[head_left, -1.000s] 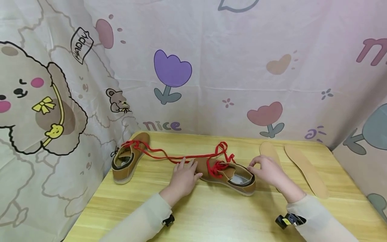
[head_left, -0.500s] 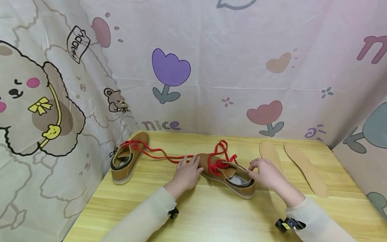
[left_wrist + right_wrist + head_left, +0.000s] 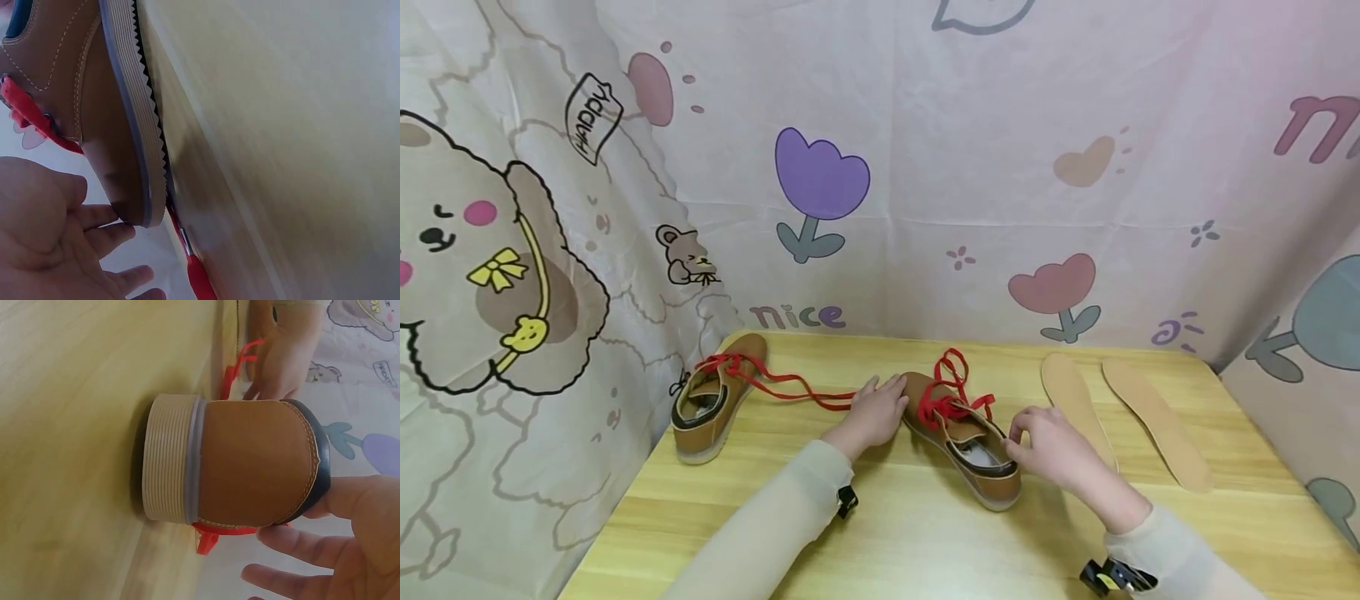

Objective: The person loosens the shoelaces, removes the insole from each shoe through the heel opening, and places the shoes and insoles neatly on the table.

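Note:
A brown shoe with red laces stands on the table, its toe pointing away and to the left. My left hand touches its toe with extended fingers; in the left wrist view the fingertips lie against the toe cap. At the heel, my right hand pinches the dark collar rim between thumb and forefinger, the other fingers spread. The shoe's opening faces up. A second brown shoe, also laced in red, stands at the table's left.
Two tan insoles, a left one and a right one, lie at the right of the wooden table. Long red lace ends trail between the shoes. A printed curtain hangs behind the table.
The shoe between my hands has turned, its heel swinging toward me and slightly left, its toe away. My left hand moved right and away with the toe; my right hand followed the heel.

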A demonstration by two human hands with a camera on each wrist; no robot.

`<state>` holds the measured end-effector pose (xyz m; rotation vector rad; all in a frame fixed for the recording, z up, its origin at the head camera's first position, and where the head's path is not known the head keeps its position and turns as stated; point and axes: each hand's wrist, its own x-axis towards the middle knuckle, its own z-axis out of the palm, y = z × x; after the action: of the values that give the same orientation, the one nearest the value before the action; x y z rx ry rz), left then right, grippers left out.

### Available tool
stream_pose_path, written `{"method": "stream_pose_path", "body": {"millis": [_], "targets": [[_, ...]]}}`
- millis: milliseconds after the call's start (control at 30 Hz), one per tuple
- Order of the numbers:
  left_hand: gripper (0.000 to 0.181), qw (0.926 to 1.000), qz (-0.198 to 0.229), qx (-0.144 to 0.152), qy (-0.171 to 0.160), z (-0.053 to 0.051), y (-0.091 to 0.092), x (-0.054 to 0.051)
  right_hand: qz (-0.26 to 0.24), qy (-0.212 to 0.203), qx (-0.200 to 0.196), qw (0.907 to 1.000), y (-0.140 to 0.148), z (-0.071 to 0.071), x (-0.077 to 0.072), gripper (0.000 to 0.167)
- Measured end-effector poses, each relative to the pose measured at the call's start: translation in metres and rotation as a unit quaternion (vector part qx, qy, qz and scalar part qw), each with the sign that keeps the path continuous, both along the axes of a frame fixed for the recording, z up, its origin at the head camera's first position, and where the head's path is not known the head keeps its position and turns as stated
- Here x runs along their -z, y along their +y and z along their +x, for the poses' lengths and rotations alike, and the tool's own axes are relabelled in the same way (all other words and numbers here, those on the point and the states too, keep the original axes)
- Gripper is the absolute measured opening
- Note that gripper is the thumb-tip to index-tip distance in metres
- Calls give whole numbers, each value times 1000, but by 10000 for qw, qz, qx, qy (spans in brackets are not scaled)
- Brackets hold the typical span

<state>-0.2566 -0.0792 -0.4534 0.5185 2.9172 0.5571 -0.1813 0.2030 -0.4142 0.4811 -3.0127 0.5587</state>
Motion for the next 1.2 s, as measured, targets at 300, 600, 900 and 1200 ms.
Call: {"method": "stream_pose_path", "body": {"millis": [300, 600, 900, 1200], "targets": [[53, 9992, 204, -356, -28, 22, 0, -5, -182, 214, 181, 9994, -1, -10, -6, 14], [73, 9990, 213, -398, 52, 65, 16, -13, -384, 492, -136, 9980, -3, -28, -2, 12], [82, 9972, 182, -694, 198, 78, 40, -11, -334, 286, -303, 9986, -7, -30, 7, 14], [82, 9966, 169, -750, 300, 79, 48, -11, -323, 552, -428, 9970, -11, -27, 9, 11]]}}
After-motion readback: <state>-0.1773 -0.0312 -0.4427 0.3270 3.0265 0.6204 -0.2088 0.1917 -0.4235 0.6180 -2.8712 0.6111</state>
